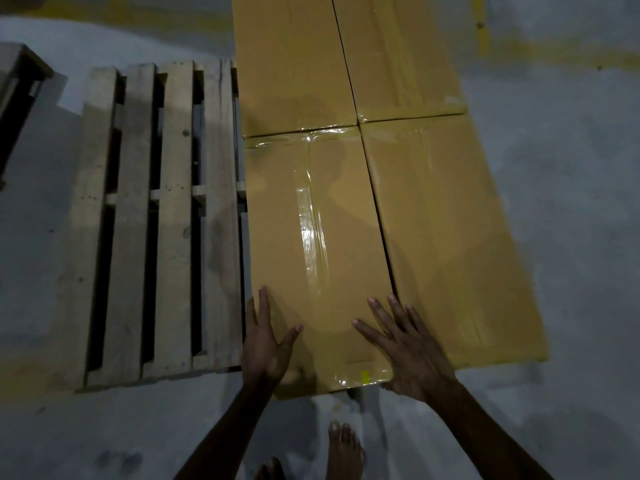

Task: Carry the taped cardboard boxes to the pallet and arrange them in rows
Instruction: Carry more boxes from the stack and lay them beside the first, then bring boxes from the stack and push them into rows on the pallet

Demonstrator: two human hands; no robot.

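Observation:
Several long taped cardboard boxes lie in two rows on a wooden pallet [162, 216]. The near left box [311, 244] has clear tape along its top. My left hand [265, 344] rests flat on its near left corner, fingers straight. My right hand [401, 341] lies flat with spread fingers on its near right corner, reaching toward the seam with the near right box [457, 244]. Two more boxes, the far left box [291, 64] and the far right box [394, 53], sit end to end behind them.
The pallet's left half shows bare slats with dark gaps. Another pallet's corner [17, 84] is at the far left. Grey concrete floor [571, 202] with yellow lines surrounds everything. My bare feet [343, 452] stand just before the box's near end.

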